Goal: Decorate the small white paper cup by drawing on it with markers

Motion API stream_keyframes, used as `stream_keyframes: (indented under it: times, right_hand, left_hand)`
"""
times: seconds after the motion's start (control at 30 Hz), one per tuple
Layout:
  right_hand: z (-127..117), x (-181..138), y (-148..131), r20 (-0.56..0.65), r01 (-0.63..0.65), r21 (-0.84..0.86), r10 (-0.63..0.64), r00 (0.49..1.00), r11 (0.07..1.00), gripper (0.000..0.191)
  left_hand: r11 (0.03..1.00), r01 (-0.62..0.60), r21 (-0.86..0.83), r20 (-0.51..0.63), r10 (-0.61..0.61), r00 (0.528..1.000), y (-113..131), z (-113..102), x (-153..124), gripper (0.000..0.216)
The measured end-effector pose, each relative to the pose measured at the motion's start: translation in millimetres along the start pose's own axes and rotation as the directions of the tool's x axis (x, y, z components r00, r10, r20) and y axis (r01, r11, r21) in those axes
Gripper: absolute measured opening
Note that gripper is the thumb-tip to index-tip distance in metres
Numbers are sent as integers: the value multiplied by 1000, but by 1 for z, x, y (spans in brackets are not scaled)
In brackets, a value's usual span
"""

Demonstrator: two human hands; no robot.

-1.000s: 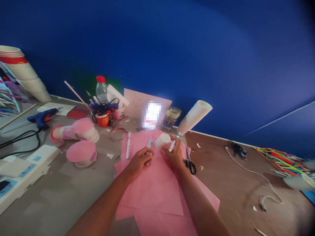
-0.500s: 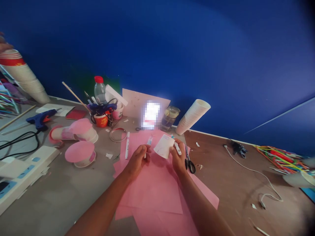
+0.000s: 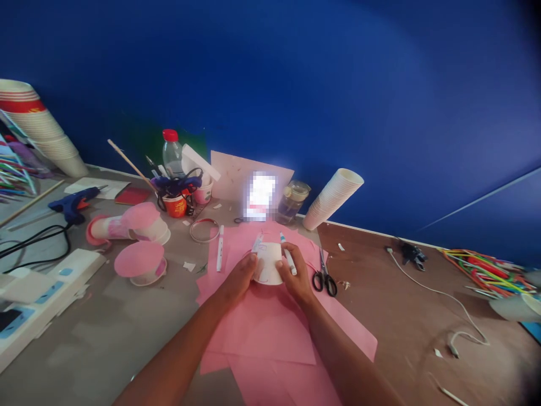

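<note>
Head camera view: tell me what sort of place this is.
Probably a craft worktable. A glue gun, scissors, stacked paper cups and pink paper sheets lie about, and both hands hold a white paper cup.

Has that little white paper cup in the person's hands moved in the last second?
Yes. The white cup has come toward the person and down onto the pink paper, farther from the leaning cup stack, now held between both hands.
</note>
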State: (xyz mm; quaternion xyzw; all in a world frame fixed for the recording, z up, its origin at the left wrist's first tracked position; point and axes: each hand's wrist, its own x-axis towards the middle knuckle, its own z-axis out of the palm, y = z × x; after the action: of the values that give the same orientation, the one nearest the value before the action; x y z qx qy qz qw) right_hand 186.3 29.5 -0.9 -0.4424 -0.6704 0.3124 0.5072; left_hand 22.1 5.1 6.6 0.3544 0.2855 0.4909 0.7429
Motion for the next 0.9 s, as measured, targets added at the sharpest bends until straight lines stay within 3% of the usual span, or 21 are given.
stream_keyframes:
  times: [0.17,0.3,0.4,0.5,0.57,0.63,0.73,0.83,0.9]
  right_hand:
    - [1,0,0,35,32,-35,-30,999,999,31]
    - [1,2,-1,18,102,-64,-101,995,993,33]
    - [1,3,-6,-125,166,-58,-172,977,984,35]
    - [0,1,-16,-342,193,-23,-189,920,981,20]
    - [2,-3,-23,-402,234,26,-204,893,972,15]
    - [6,-10,-29,-381,291,90,-237,894,953,26]
    - [13,-19,-35,-246,314,56,-292,924,948,38]
    - [19,-24,-39,-134,387,24,-380,915,922,37]
    - [21,-26,-40,-126,417,46,-409,904,908,29]
  left_hand:
    - [1000,19,0,-67,-19,998,-2,-1,1,57]
    - [999,16,-33,-48,-17,999,-1,1,1,56]
    - [998,34,-58,-68,-38,997,-3,-3,2,49]
    - [994,30,-107,-169,-48,984,-6,-9,5,44]
    - [988,26,-155,-224,-61,973,-6,-11,7,45]
    - [982,19,-190,-242,-65,968,-4,-10,9,47]
    - [981,-3,-194,-232,-43,972,-2,-9,8,45]
    - [982,-6,-187,-199,-32,979,-2,-10,8,43]
    - [980,0,-200,-197,-40,980,-4,-12,8,42]
